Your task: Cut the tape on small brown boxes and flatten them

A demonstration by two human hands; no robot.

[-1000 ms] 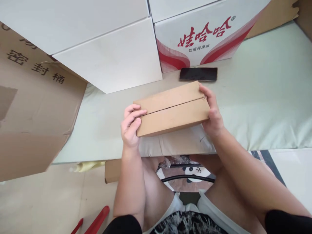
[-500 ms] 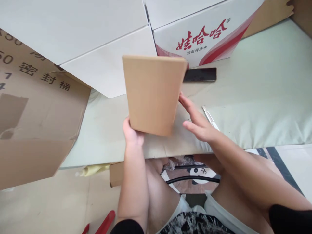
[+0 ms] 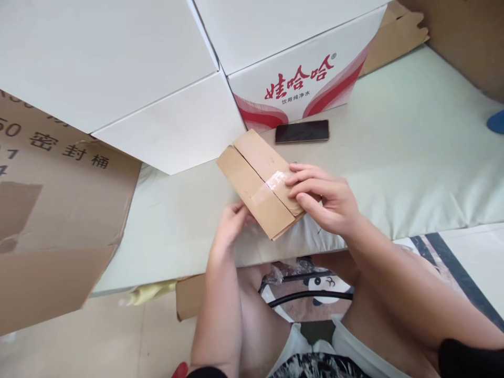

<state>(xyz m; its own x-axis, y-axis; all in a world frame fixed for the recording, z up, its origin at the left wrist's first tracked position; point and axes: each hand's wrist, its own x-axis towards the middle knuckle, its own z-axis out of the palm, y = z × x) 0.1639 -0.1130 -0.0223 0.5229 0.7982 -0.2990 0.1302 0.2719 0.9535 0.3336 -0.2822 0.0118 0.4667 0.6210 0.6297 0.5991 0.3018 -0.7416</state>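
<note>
A small cardboard box (image 3: 252, 194) lies slantwise over the pale green cloth surface, its seamed face up with clear tape (image 3: 276, 180) across the middle. My left hand (image 3: 230, 224) is at the box's lower left edge, fingers curled against it and partly hidden below. On the right end, my right hand (image 3: 325, 197) grips with its fingers bent over the upper face and edge. Beyond the box lies a dark phone (image 3: 302, 132), screen up.
White cartons (image 3: 169, 123) stand stacked behind, one with red lettering (image 3: 299, 79). A large brown carton (image 3: 66, 210) rises at the left. The cloth-covered surface (image 3: 413, 157) extends to the right; a blue object (image 3: 496, 122) is at its far edge.
The box has been turned and lowered, so its taped seam now shows instead of a plain face. My right hand has come onto it. The white utility knife is out of sight.
</note>
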